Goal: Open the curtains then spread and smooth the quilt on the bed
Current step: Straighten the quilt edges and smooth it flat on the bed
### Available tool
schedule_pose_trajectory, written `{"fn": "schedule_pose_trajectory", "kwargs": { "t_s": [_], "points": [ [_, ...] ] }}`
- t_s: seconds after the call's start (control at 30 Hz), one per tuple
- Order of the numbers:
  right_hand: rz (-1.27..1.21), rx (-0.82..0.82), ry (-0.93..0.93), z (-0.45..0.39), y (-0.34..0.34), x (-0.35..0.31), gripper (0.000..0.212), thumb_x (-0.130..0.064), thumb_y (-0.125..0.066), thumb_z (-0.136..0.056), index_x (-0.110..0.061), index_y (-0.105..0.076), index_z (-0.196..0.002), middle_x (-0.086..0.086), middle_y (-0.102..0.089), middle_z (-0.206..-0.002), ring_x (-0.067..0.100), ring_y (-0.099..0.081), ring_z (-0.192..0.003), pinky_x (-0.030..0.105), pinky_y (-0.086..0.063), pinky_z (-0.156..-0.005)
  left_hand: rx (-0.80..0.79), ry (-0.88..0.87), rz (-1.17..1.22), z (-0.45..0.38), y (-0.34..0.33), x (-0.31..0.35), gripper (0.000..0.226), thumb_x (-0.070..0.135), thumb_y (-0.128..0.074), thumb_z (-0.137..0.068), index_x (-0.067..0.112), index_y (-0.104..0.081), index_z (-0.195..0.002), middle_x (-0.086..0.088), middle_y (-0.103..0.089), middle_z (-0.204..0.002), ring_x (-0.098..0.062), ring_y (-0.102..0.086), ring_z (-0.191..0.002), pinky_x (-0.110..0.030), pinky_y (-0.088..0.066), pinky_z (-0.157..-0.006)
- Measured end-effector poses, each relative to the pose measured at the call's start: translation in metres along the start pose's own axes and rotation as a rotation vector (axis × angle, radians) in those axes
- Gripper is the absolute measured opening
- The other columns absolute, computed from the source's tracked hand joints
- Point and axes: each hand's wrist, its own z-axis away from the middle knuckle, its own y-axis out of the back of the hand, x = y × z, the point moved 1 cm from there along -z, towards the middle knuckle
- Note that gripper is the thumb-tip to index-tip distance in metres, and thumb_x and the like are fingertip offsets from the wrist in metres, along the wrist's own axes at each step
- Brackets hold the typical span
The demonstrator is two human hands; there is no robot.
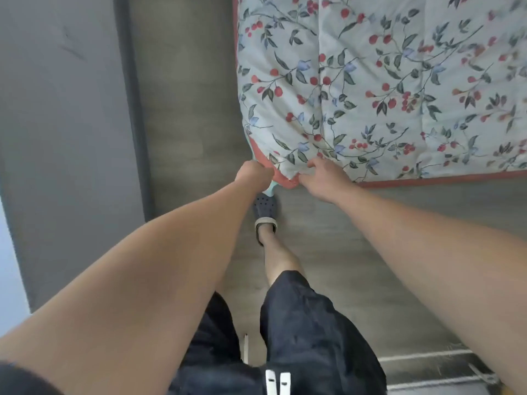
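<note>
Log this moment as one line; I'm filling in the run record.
phase: spreading quilt | left hand: gripping quilt corner | right hand: gripping same corner | curtains: not in view

The floral quilt covered the bed, its red-edged corner overhanging the grey wood floor.

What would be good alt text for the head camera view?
Both hands, left and right, grip the near corner of a floral quilt with a red border. Below them are grey floor, black shorts and one foot in a dark clog.
</note>
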Motion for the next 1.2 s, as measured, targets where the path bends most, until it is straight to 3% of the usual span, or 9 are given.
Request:
{"fn": "schedule_pose_trajectory", "kwargs": {
  "t_s": [0.17,0.33,0.43,0.53,0.63,0.8,0.9,1.03,1.2],
  "points": [
    [-0.078,0.120,0.028,-0.054,-0.021,-0.011,0.063,-0.036,-0.061,-0.098,-0.021,-0.047,-0.157,0.005,-0.050,-0.157,0.027,-0.052,-0.139,0.035,-0.044,-0.106,0.059,0.093,0.165,-0.068,-0.013,0.002,0.048,0.030,-0.052,-0.104,0.002,-0.043,-0.141,-0.013,-0.059,-0.128,-0.031,-0.061,-0.120,-0.034,-0.047,-0.089],
    [-0.104,0.214,0.027,-0.087,-0.046,-0.003,0.057,-0.036,-0.060,-0.098,-0.016,-0.053,-0.152,0.009,-0.056,-0.148,0.030,-0.053,-0.135,0.039,-0.046,-0.108,0.140,0.074,0.248,-0.115,-0.024,-0.018,0.020,0.033,-0.066,-0.096,0.013,-0.064,-0.097,-0.001,-0.064,-0.084,-0.030,-0.069,-0.096,-0.032,-0.052,-0.078],
    [-0.126,0.266,0.021,-0.087,-0.049,-0.001,0.051,-0.039,-0.058,-0.101,-0.019,-0.057,-0.148,0.007,-0.057,-0.147,0.027,-0.054,-0.134,0.038,-0.045,-0.108,0.224,0.002,0.222,-0.117,-0.016,-0.036,0.013,0.030,-0.064,-0.097,0.018,-0.070,-0.100,0.003,-0.066,-0.084,-0.026,-0.068,-0.091,-0.032,-0.055,-0.079],
    [-0.114,0.322,0.007,-0.085,-0.047,0.000,0.024,-0.038,-0.055,-0.101,-0.023,-0.071,-0.113,0.004,-0.069,-0.116,0.029,-0.066,-0.111,0.034,-0.050,-0.082,0.300,-0.061,0.277,-0.106,-0.009,-0.043,0.008,0.027,-0.062,-0.097,0.021,-0.067,-0.096,0.008,-0.066,-0.083,-0.022,-0.066,-0.086,-0.029,-0.049,-0.072],
    [-0.156,0.392,-0.027,-0.080,-0.042,-0.002,0.023,-0.031,-0.056,-0.098,-0.021,-0.056,-0.077,0.005,-0.064,-0.090,0.031,-0.063,-0.090,0.032,-0.038,-0.067,0.422,-0.063,0.342,-0.094,0.002,-0.050,0.010,0.023,-0.058,-0.097,0.019,-0.067,-0.096,0.005,-0.068,-0.088,-0.021,-0.065,-0.085,-0.028,-0.046,-0.072],
    [-0.057,0.435,0.066,-0.070,-0.050,-0.007,0.017,-0.030,-0.061,-0.099,-0.016,-0.071,-0.101,0.005,-0.060,-0.131,0.029,-0.053,-0.124,0.040,-0.049,-0.099,0.524,0.009,0.646,-0.083,0.020,-0.063,0.008,0.019,-0.052,-0.098,0.014,-0.056,-0.103,0.008,-0.059,-0.092,-0.016,-0.059,-0.087,-0.027,-0.041,-0.077],
    [-0.014,0.317,0.122,-0.075,-0.064,-0.009,0.041,-0.033,-0.059,-0.100,-0.014,-0.061,-0.136,0.009,-0.046,-0.154,0.035,-0.042,-0.142,0.047,-0.042,-0.115,0.526,-0.066,0.579,-0.086,0.025,-0.078,0.009,0.021,-0.055,-0.099,0.015,-0.055,-0.105,0.009,-0.059,-0.091,-0.013,-0.061,-0.084,-0.024,-0.042,-0.068],
    [0.053,0.156,0.101,-0.077,-0.091,-0.007,0.069,-0.043,-0.057,-0.103,-0.022,-0.031,-0.164,0.010,-0.003,-0.177,0.041,-0.004,-0.161,0.052,-0.016,-0.129,0.365,0.014,0.421,-0.099,0.026,-0.104,0.039,0.047,-0.056,-0.100,0.011,-0.060,-0.116,0.005,-0.066,-0.100,-0.019,-0.066,-0.094,-0.031,-0.056,-0.077],
    [-0.010,0.169,0.096,-0.077,-0.103,-0.007,0.077,-0.042,-0.061,-0.102,-0.021,-0.025,-0.166,0.009,0.005,-0.177,0.039,0.004,-0.162,0.052,-0.009,-0.131,-0.231,0.066,0.651,-0.092,0.014,-0.115,0.056,0.071,-0.063,-0.090,0.019,-0.070,-0.108,0.003,-0.078,-0.110,-0.014,-0.074,-0.101,-0.030,-0.057,-0.081]
  ]
}}
